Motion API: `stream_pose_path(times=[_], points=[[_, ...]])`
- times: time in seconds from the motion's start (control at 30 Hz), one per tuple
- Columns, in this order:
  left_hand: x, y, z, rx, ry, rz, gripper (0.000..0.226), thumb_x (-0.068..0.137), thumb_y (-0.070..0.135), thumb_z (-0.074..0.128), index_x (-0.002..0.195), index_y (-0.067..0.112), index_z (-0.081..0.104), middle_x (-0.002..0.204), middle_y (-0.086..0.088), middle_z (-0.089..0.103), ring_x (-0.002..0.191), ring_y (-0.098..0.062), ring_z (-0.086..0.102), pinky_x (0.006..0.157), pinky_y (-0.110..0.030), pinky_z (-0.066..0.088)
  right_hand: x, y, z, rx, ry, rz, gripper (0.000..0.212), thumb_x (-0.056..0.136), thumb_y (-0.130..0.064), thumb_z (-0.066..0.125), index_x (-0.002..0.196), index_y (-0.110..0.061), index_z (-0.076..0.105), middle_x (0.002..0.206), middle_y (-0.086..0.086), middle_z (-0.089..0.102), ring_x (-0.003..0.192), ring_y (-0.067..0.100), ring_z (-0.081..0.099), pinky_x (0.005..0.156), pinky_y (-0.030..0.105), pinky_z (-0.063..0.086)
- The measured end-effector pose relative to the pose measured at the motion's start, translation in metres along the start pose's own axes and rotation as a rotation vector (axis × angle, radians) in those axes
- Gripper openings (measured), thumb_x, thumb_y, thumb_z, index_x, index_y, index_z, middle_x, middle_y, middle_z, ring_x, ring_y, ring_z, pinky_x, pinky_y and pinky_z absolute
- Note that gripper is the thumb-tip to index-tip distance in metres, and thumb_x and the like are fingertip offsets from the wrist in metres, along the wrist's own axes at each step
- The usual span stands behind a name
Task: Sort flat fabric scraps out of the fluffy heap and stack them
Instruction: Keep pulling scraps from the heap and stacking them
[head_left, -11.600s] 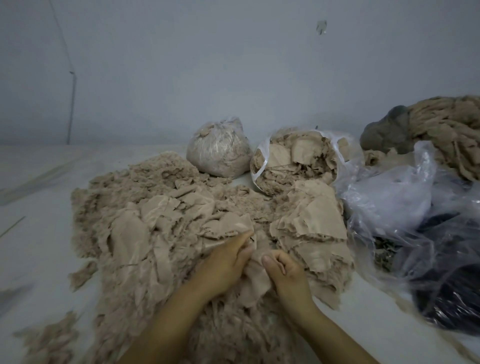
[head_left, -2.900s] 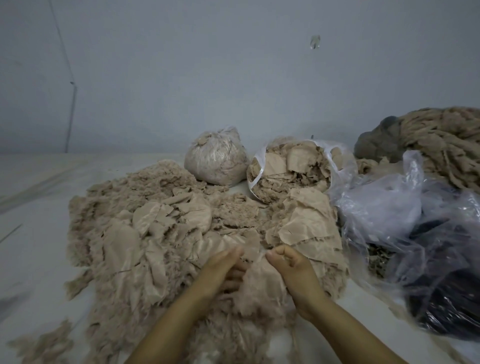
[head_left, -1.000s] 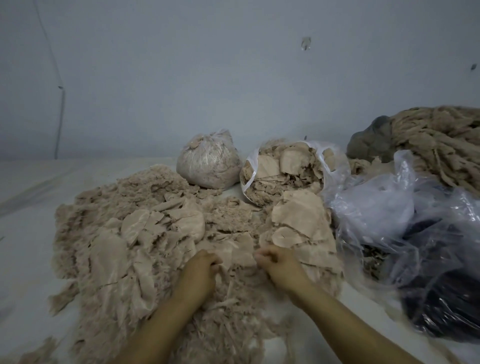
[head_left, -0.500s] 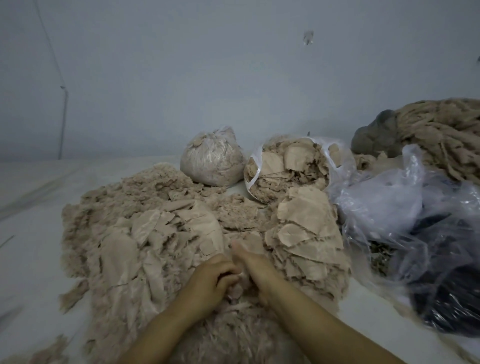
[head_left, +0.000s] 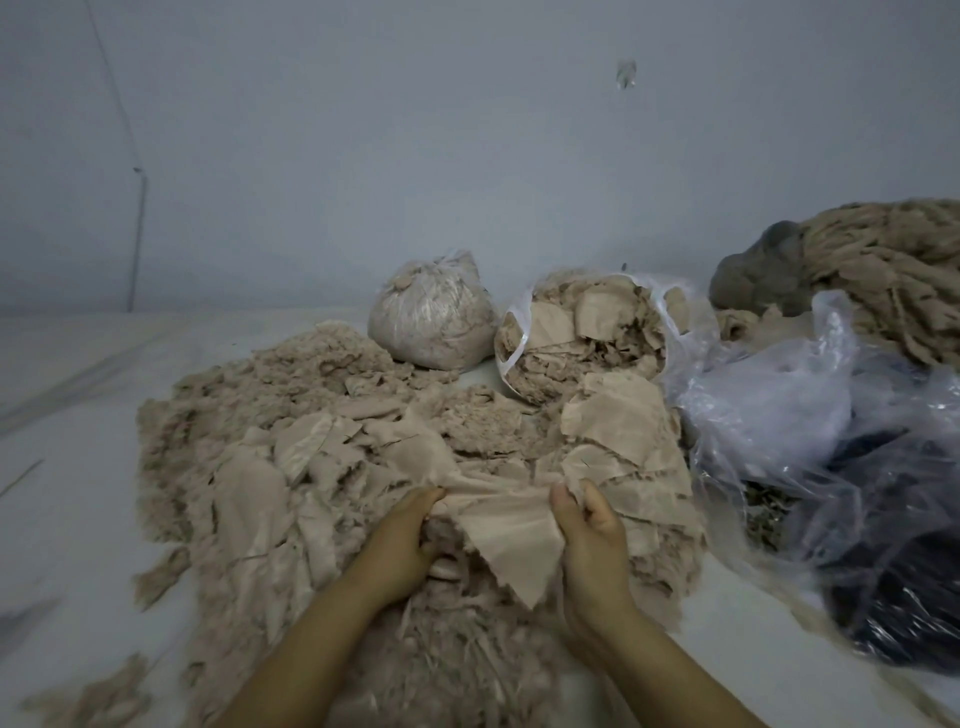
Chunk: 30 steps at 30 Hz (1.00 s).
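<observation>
A wide beige fluffy heap (head_left: 311, 405) covers the white surface in front of me, with flat scraps lying over it. A flat beige fabric scrap (head_left: 511, 535) is stretched between both hands at the heap's near middle. My left hand (head_left: 402, 540) grips its left edge with curled fingers. My right hand (head_left: 589, 535) pinches its right edge, thumb on top. To the right of the hands a stack of flat scraps (head_left: 623, 441) rises in layers.
A tied clear bag of fluff (head_left: 431, 317) and an open bag of scraps (head_left: 587, 332) stand behind the heap. Crumpled clear plastic bags (head_left: 810, 441) with dark contents lie at the right. A mound of beige strips (head_left: 893, 275) lies far right. Loose tufts (head_left: 156, 571) dot the left.
Half a second ago both hands were bunched together in the fluff. They have since drawn apart, pulling a flat scrap up and spreading it between them.
</observation>
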<state>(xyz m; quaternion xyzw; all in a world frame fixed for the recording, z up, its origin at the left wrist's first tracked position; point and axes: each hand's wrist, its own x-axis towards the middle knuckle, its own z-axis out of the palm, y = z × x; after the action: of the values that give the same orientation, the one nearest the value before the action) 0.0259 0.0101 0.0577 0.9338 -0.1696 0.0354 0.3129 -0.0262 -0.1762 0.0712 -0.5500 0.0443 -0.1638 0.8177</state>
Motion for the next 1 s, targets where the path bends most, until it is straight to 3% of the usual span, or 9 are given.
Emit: stream_pose_path(times=[0.1, 0.23, 0.33, 0.43, 0.5, 0.67, 0.8, 0.9, 1.0], points=[[-0.004, 0.014, -0.004, -0.123, -0.021, 0.026, 0.063, 0.084, 0.014, 0.06, 0.142, 0.027, 0.037, 0.15, 0.007, 0.032, 0.13, -0.004, 0.034, 0.105, -0.016, 0.028, 0.002, 0.002, -0.008, 0.043, -0.015, 0.079, 0.013, 0.096, -0.022, 0.054, 0.107, -0.016, 0.048, 0.112, 0.006, 0.05, 0.108, 0.021, 0.05, 0.1, 0.043, 0.04], [-0.01, 0.043, -0.014, -0.065, 0.298, 0.101, 0.048, 0.089, 0.007, 0.049, 0.134, 0.021, 0.05, 0.141, 0.006, 0.047, 0.124, -0.013, 0.048, 0.104, -0.025, 0.038, 0.001, 0.0, 0.0, -0.093, -0.019, 0.004, 0.016, 0.098, -0.019, 0.049, 0.088, -0.016, 0.061, 0.077, -0.007, 0.07, 0.069, 0.005, 0.065, 0.063, 0.023, 0.052], [-0.013, 0.05, -0.014, 0.188, 0.605, 0.238, 0.034, 0.09, 0.012, 0.047, 0.12, 0.008, 0.062, 0.125, -0.004, 0.062, 0.11, -0.021, 0.061, 0.083, -0.029, 0.05, -0.004, -0.001, 0.008, -0.119, -0.08, 0.019, 0.016, 0.095, -0.023, 0.055, 0.086, -0.022, 0.069, 0.08, -0.004, 0.072, 0.075, 0.011, 0.066, 0.07, 0.029, 0.053], [-0.006, 0.052, 0.0, 0.068, 0.239, 0.242, 0.038, 0.101, 0.032, 0.032, 0.134, 0.02, 0.046, 0.128, 0.005, 0.056, 0.107, -0.012, 0.056, 0.094, -0.031, 0.045, -0.009, -0.002, 0.009, -0.186, -0.173, -0.048, 0.02, 0.088, -0.033, 0.058, 0.08, -0.023, 0.072, 0.08, -0.001, 0.072, 0.077, 0.015, 0.067, 0.07, 0.029, 0.053], [-0.001, 0.04, 0.011, 0.083, 0.048, 0.211, 0.026, 0.102, 0.023, 0.036, 0.106, 0.012, 0.059, 0.102, -0.006, 0.064, 0.093, -0.021, 0.056, 0.091, -0.036, 0.044, -0.01, -0.004, 0.006, -0.168, -0.141, -0.06, 0.024, 0.083, -0.038, 0.057, 0.07, -0.02, 0.066, 0.069, 0.0, 0.065, 0.067, 0.014, 0.061, 0.062, 0.027, 0.048], [0.001, 0.017, 0.017, 0.021, 0.169, 0.078, 0.033, 0.1, 0.011, 0.041, 0.074, 0.028, 0.052, 0.087, -0.005, 0.06, 0.081, -0.017, 0.052, 0.077, -0.023, 0.038, 0.003, -0.028, -0.014, -0.086, -0.119, 0.063, 0.04, 0.087, -0.043, 0.053, 0.079, -0.005, 0.063, 0.076, 0.025, 0.061, 0.07, 0.035, 0.058, 0.067, 0.039, 0.048], [0.009, 0.061, 0.011, -0.24, 0.319, 0.136, 0.026, 0.094, 0.047, 0.039, 0.09, 0.032, 0.06, 0.084, 0.019, 0.056, 0.08, 0.008, 0.052, 0.07, -0.008, 0.035, 0.007, -0.032, -0.019, -0.309, -0.266, 0.174, 0.052, 0.089, -0.058, 0.042, 0.095, -0.017, 0.074, 0.091, 0.002, 0.076, 0.088, 0.016, 0.071, 0.076, 0.028, 0.057], [0.009, 0.078, 0.012, -0.351, 0.036, 0.166, 0.03, 0.093, 0.053, 0.042, 0.081, 0.032, 0.06, 0.079, 0.013, 0.059, 0.072, 0.001, 0.054, 0.069, -0.019, 0.043, 0.008, -0.033, -0.021, -0.261, -0.345, 0.256, 0.044, 0.085, -0.057, 0.052, 0.09, -0.02, 0.077, 0.09, 0.0, 0.076, 0.084, 0.013, 0.072, 0.068, 0.022, 0.056], [0.007, 0.071, 0.012, -0.561, 0.102, 0.071, 0.036, 0.087, 0.047, 0.047, 0.069, 0.017, 0.055, 0.056, 0.014, 0.05, 0.052, -0.003, 0.045, 0.056, -0.029, 0.041, 0.004, -0.035, -0.023, -0.211, -0.476, 0.368, 0.035, 0.073, -0.03, 0.074, 0.093, -0.002, 0.074, 0.089, 0.018, 0.073, 0.074, 0.023, 0.071, 0.063, 0.028, 0.055]])
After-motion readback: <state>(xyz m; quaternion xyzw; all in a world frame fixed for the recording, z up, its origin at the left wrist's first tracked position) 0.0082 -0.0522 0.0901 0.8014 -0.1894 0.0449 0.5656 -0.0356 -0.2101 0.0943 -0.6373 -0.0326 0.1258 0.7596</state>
